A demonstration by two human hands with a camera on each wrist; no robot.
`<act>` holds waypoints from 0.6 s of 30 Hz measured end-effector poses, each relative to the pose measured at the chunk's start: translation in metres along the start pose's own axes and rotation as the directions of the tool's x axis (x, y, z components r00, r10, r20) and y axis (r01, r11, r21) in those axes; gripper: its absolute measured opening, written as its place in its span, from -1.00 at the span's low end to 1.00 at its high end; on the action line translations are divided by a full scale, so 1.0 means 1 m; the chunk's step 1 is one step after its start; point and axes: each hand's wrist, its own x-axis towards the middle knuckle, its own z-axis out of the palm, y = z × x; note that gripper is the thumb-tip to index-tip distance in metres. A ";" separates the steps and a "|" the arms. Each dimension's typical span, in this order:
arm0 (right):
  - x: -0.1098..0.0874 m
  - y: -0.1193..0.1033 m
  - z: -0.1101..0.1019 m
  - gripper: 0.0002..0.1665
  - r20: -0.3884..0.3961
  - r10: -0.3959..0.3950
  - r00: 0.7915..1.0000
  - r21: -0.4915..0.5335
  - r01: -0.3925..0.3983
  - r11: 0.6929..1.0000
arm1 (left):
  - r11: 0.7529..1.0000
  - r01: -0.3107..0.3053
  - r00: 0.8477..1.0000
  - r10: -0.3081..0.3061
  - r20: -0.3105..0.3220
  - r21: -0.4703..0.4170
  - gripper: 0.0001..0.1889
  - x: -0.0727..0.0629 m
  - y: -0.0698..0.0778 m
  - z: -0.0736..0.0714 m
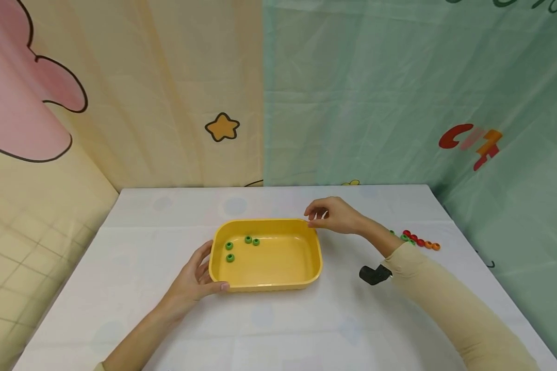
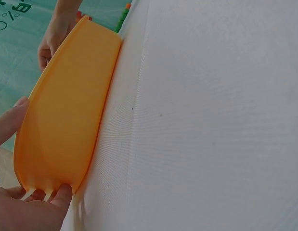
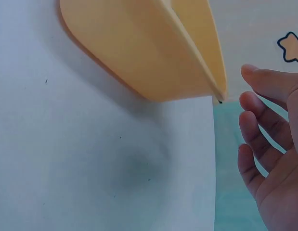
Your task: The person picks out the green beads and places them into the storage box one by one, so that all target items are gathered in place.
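A yellow rectangular tray [image 1: 269,285] sits on the white table, with several green beads [image 1: 230,257] in its left part. My left hand [image 1: 197,275] grips the tray's left end, the thumb over the near left corner and the fingers against the outer wall. In the left wrist view, the fingers [image 2: 62,192] press on the orange-looking tray wall [image 2: 71,106]. My right hand [image 1: 336,214] hovers by the far right corner of the tray. Seen from the right wrist, its fingers [image 3: 254,130] are loosely bent, hold nothing and stand apart from the rim [image 3: 197,55].
Red beads [image 1: 413,237], orange beads [image 1: 432,246] and green beads [image 1: 405,237] lie on the table right of the tray, partly behind the right forearm. A black device [image 1: 375,274] juts from the right wrist. Printed curtains [image 1: 380,103] hang behind the table.
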 end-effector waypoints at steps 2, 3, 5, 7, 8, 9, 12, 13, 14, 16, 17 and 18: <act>-0.006 0.004 -0.003 -0.72 -0.009 0.014 1.000 -0.003 -0.014 1.000 | 1.000 0.001 1.000 -0.001 -0.001 0.000 0.20 0.000 0.000 0.000; -0.010 0.005 -0.005 -0.71 -0.013 0.022 1.000 -0.005 -0.022 1.000 | 1.000 0.002 1.000 -0.002 -0.002 0.000 0.20 0.000 0.000 0.000; -0.015 0.009 -0.008 -0.72 -0.024 0.041 0.999 -0.007 -0.042 0.999 | 1.000 0.002 1.000 -0.002 -0.005 0.003 0.20 -0.001 0.000 0.000; -0.021 0.012 -0.011 -0.71 -0.039 0.058 0.998 -0.004 -0.058 0.998 | 1.000 0.002 1.000 -0.002 -0.006 0.003 0.20 -0.002 0.000 0.000; -0.024 0.014 -0.012 -0.71 -0.047 0.064 0.997 0.000 -0.064 0.998 | 1.000 0.001 1.000 -0.001 -0.005 0.002 0.19 -0.002 0.000 0.000; -0.027 0.015 -0.013 -0.71 -0.054 0.071 0.996 0.002 -0.071 0.998 | 1.000 0.001 1.000 -0.001 -0.005 0.000 0.19 -0.002 0.000 0.000; -0.037 0.020 -0.017 -0.69 -0.074 0.093 0.993 0.000 -0.094 0.996 | 1.000 0.001 1.000 -0.001 -0.001 -0.009 0.18 -0.002 0.001 0.001; -0.039 0.021 -0.019 -0.69 -0.079 0.105 0.991 -0.004 -0.106 0.994 | 1.000 0.003 1.000 -0.003 0.000 -0.013 0.17 -0.002 0.001 0.002; -0.042 0.023 -0.020 -0.68 -0.082 0.121 0.989 -0.005 -0.121 0.993 | 1.000 0.006 1.000 -0.006 0.000 -0.013 0.16 -0.002 0.001 0.002; -0.048 0.026 -0.023 -0.68 -0.092 0.135 0.986 -0.014 -0.137 0.990 | 1.000 0.007 1.000 -0.007 0.001 -0.011 0.15 -0.002 0.001 0.002; -0.051 0.027 -0.024 -0.67 -0.099 0.142 0.985 -0.016 -0.144 0.989 | 1.000 0.007 1.000 -0.007 0.002 -0.010 0.15 -0.002 0.001 0.001; -0.054 0.029 -0.026 -0.67 -0.105 0.149 0.983 -0.019 -0.151 0.988 | 1.000 0.007 1.000 -0.007 0.002 -0.009 0.15 -0.001 0.001 0.001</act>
